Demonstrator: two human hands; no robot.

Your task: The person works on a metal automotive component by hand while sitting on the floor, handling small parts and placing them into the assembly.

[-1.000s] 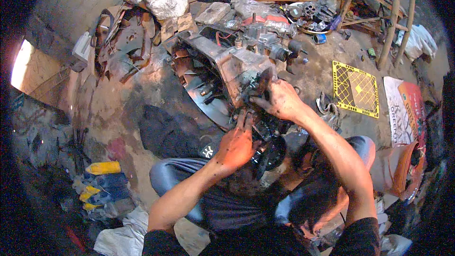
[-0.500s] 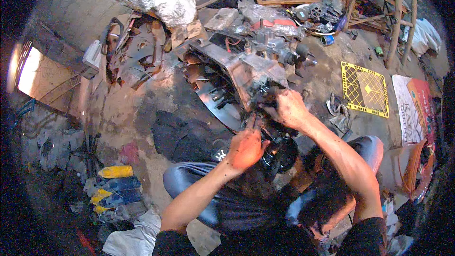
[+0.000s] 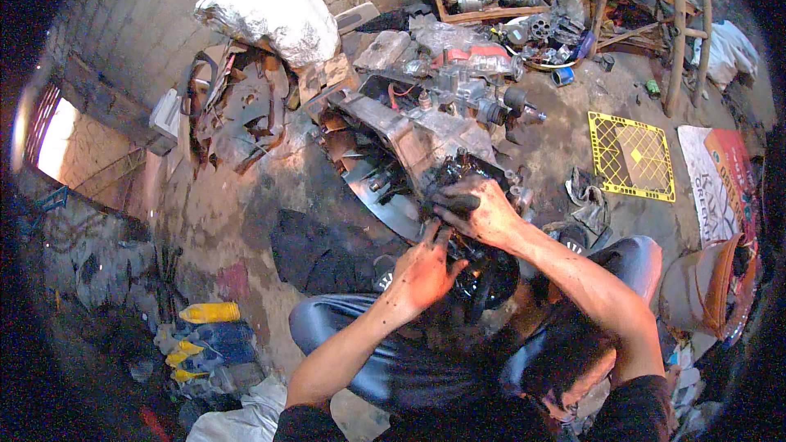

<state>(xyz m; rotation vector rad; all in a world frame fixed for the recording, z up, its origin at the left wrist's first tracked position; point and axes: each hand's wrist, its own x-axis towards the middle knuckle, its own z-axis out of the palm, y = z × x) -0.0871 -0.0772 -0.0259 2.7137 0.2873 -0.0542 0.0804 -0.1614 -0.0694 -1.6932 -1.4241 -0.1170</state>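
A grimy metal housing (image 3: 438, 135) lies on the floor in front of my crossed legs, its curved open side at left showing fins and fittings. Black, oily fittings (image 3: 458, 164) cluster at its near right end, above a dark round part (image 3: 490, 285) between my knees. My left hand (image 3: 424, 270) reaches up into these greasy parts, fingers fairly straight and thumb apart, fingertips touching them. My right hand (image 3: 479, 213) is just above and right of it, blackened fingers curled over a dark part at the housing's end; its exact shape is hidden.
A white sack (image 3: 266, 12), rusty metal pieces (image 3: 237, 106) and assorted parts lie behind the housing. A wooden rack (image 3: 491, 12) stands at back right, a yellow plastic grid (image 3: 630, 155) at right. Bottles (image 3: 209, 311) lie at lower left, a brown bag (image 3: 700, 286) at lower right.
My right hand has moved down and leftward on the housing's end, closer to my left hand. The view has shifted a little, setting the scene lower and farther right.
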